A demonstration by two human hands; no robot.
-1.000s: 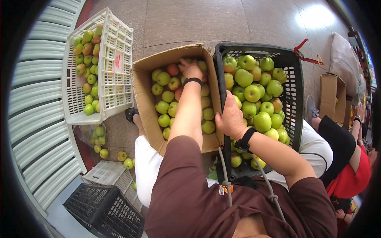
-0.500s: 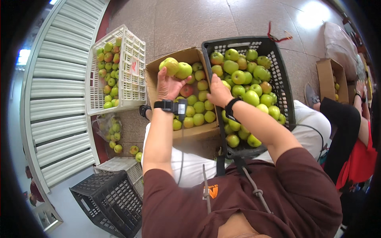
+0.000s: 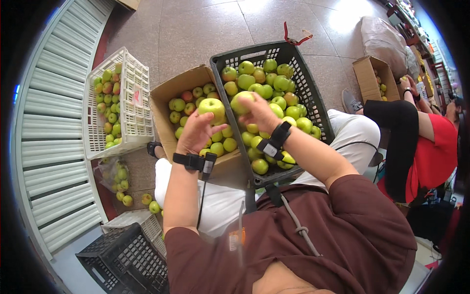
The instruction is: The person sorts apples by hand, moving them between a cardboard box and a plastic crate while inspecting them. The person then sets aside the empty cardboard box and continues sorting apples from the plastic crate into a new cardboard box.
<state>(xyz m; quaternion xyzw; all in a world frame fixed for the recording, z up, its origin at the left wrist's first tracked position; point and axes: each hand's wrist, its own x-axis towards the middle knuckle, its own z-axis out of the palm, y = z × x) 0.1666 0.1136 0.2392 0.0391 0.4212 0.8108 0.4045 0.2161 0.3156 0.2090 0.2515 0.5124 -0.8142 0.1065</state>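
Note:
My left hand is raised above the cardboard box, its fingers around a green apple. Close by on the right, my right hand grips another green apple above the near-left rim of the black crate. The two held apples are a small gap apart. Green and slightly reddish apples fill much of the crate, and more lie in the box under my left hand. My forearms and hands hide part of both containers.
A white crate of apples stands at the left beside a bag of apples. Loose apples lie near it on the floor. Red-handled pruning shears rest beyond the black crate. A co-worker in red sits at the right.
My left hand held two apples and now holds one. My right hand, empty at the crate's rim before, now holds an apple near the left. The whole view has shifted.

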